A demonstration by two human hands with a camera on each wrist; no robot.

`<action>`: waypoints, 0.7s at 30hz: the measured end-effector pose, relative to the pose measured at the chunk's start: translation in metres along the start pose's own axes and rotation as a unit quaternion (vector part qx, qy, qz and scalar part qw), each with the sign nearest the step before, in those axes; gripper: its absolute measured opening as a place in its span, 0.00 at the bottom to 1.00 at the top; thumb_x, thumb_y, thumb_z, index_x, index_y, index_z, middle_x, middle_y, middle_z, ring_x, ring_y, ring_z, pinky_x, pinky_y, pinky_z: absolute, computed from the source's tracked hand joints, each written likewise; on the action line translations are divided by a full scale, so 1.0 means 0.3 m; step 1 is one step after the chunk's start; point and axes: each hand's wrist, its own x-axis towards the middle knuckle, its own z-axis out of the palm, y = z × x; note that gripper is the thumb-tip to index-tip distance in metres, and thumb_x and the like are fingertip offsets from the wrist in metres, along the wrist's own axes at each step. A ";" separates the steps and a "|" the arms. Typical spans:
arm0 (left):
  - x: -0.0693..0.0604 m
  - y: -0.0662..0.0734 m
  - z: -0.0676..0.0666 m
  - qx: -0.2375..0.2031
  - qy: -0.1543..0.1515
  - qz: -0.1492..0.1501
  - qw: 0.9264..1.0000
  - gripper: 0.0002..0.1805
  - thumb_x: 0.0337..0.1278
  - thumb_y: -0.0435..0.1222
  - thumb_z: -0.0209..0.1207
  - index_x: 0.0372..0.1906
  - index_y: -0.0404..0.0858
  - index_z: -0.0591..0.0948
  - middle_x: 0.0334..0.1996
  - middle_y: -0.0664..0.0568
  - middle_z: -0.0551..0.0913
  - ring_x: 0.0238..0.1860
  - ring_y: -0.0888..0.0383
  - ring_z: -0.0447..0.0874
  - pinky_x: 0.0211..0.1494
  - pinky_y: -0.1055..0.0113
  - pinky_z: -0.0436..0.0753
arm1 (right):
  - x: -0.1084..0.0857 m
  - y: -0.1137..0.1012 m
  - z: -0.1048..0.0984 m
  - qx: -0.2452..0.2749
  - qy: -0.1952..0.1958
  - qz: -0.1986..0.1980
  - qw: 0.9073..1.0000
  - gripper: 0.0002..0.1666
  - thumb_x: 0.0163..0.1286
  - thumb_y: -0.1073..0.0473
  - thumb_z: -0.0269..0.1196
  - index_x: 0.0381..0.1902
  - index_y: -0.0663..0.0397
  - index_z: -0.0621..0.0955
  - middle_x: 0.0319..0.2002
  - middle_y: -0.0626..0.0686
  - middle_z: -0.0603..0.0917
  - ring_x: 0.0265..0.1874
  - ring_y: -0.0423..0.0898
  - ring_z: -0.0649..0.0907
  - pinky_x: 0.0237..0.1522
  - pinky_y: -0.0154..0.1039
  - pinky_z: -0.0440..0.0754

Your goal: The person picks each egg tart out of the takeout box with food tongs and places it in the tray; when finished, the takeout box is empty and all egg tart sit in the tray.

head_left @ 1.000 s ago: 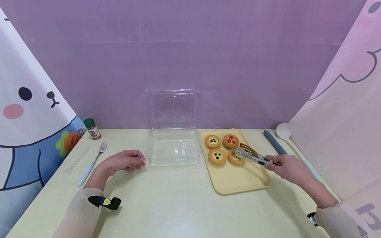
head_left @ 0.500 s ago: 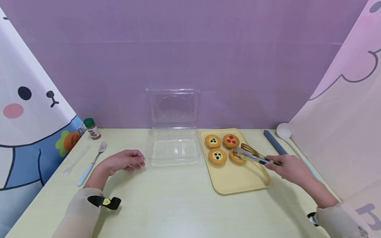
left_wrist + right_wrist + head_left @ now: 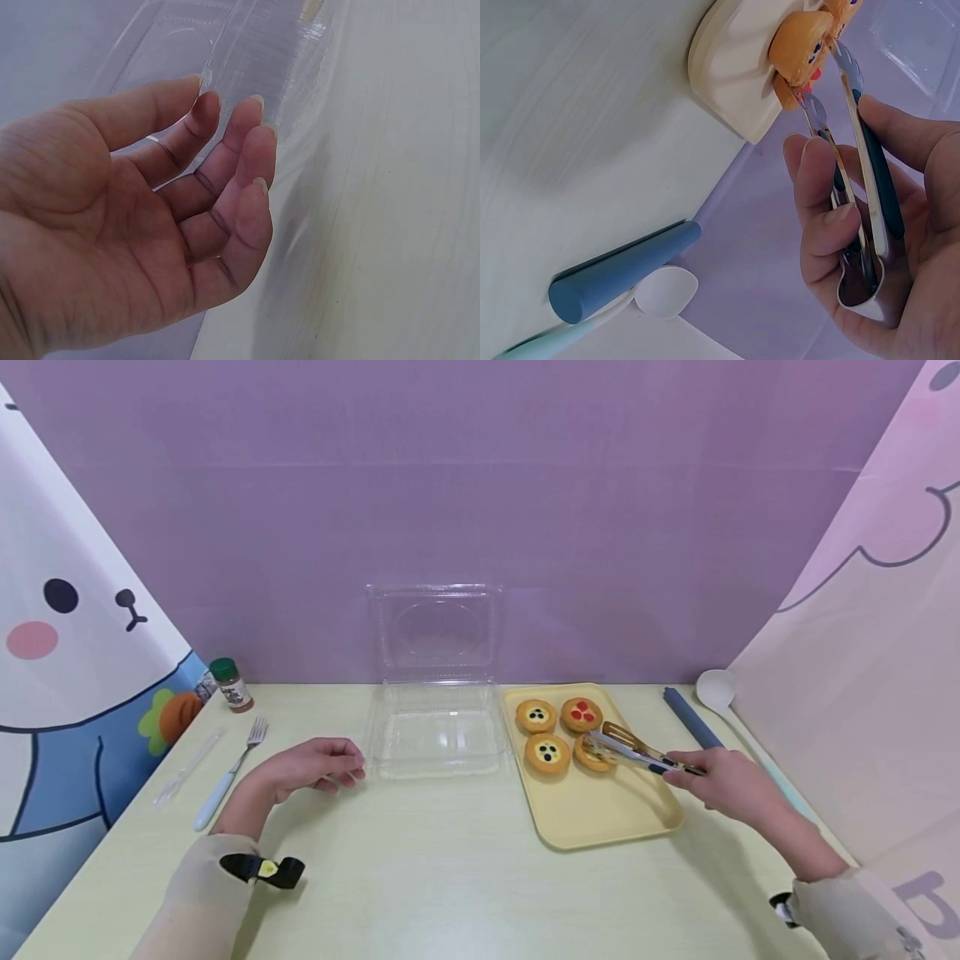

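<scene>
My right hand [image 3: 731,785] grips a pair of metal tongs [image 3: 881,176] with dark handle grips, thumb on one arm and fingers curled round the other. The tips of the tongs reach about the front-right egg tart [image 3: 587,760], partly covering it. This tart sits on a yellow tray [image 3: 600,818] with other tarts: two with dark toppings [image 3: 547,753] and one with red pieces [image 3: 581,714]. My left hand [image 3: 311,768] is loosely bent and holds nothing. Its fingertips are by the front-left corner of a clear hinged container [image 3: 438,731], lid raised; contact cannot be told.
On the left are a green-capped jar [image 3: 232,685], a blue-handled fork [image 3: 228,785] and a clear plastic fork [image 3: 187,772]. At right, beyond the tray, lie a blue cylinder [image 3: 692,718] and a white spoon [image 3: 716,691]. A purple backdrop [image 3: 450,485] rises behind the table.
The tongs and the front-right tart shifted slightly right, then slightly back left. The left hand has stayed where it was.
</scene>
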 end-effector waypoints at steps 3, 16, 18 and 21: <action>-0.001 0.000 0.000 0.000 0.000 0.001 1.000 0.17 0.74 0.42 0.54 0.52 0.31 0.76 0.46 0.47 0.83 0.46 0.54 0.82 0.49 0.60 0.81 | 0.001 0.000 -0.001 0.001 -0.002 -0.001 1.000 0.33 0.72 0.41 0.61 0.65 0.58 0.78 0.12 0.43 0.73 0.17 0.42 0.79 0.21 0.38 0.69; 0.000 0.002 0.003 0.001 0.002 0.002 1.000 0.16 0.74 0.43 0.54 0.51 0.33 0.77 0.46 0.47 0.84 0.46 0.53 0.83 0.48 0.60 0.81 | 0.003 0.000 -0.012 0.011 -0.007 -0.001 1.000 0.34 0.71 0.42 0.62 0.65 0.59 0.77 0.14 0.45 0.75 0.18 0.43 0.80 0.23 0.39 0.70; -0.002 0.003 0.003 0.000 0.001 0.003 1.000 0.16 0.74 0.43 0.54 0.51 0.33 0.77 0.47 0.45 0.84 0.46 0.53 0.82 0.49 0.60 0.81 | 0.003 0.000 -0.012 0.009 -0.005 -0.003 1.000 0.34 0.71 0.41 0.62 0.65 0.60 0.77 0.15 0.44 0.76 0.18 0.43 0.81 0.23 0.39 0.70; -0.004 0.004 0.002 0.000 0.000 0.005 1.000 0.16 0.74 0.42 0.54 0.50 0.33 0.77 0.46 0.45 0.84 0.46 0.53 0.82 0.49 0.60 0.81 | 0.006 0.002 -0.013 0.005 -0.003 -0.005 1.000 0.35 0.71 0.41 0.62 0.65 0.60 0.77 0.16 0.44 0.77 0.18 0.43 0.80 0.23 0.39 0.70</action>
